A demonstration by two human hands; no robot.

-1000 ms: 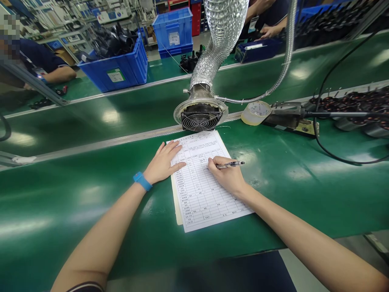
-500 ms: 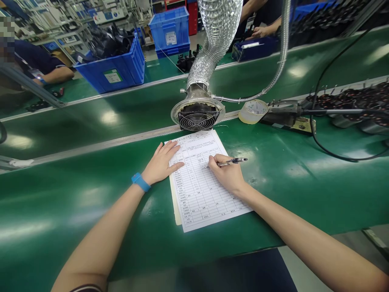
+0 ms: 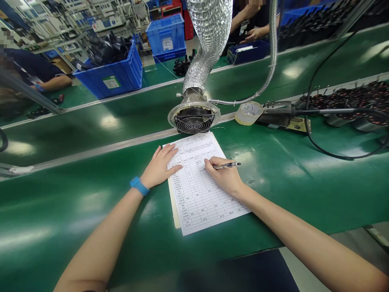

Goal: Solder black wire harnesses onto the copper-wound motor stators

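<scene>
A printed form (image 3: 197, 202) with a table of rows and some handwritten entries lies on the green bench top (image 3: 146, 251). Beneath its left edge shows a strip of cream-coloured paper (image 3: 175, 211). My left hand (image 3: 159, 166), a blue band (image 3: 139, 186) at its wrist, rests flat on the form's upper left with the fingers spread. My right hand (image 3: 225, 176) is closed round a pen (image 3: 227, 165), over the middle columns of the form. The pen's tip is hidden behind my fingers.
A fan (image 3: 194, 123) on a foil duct (image 3: 208, 40) hangs just beyond the form. Right of it are a tape roll (image 3: 249, 112), a tool with a black cable (image 3: 281, 113) and several metal-cased parts (image 3: 364, 105). Across the bench, people work near blue crates (image 3: 112, 77).
The view has shifted slightly, moving most things a little left and down. My right hand and the pen are still over the form's middle columns; my left hand stays flat on the form.
</scene>
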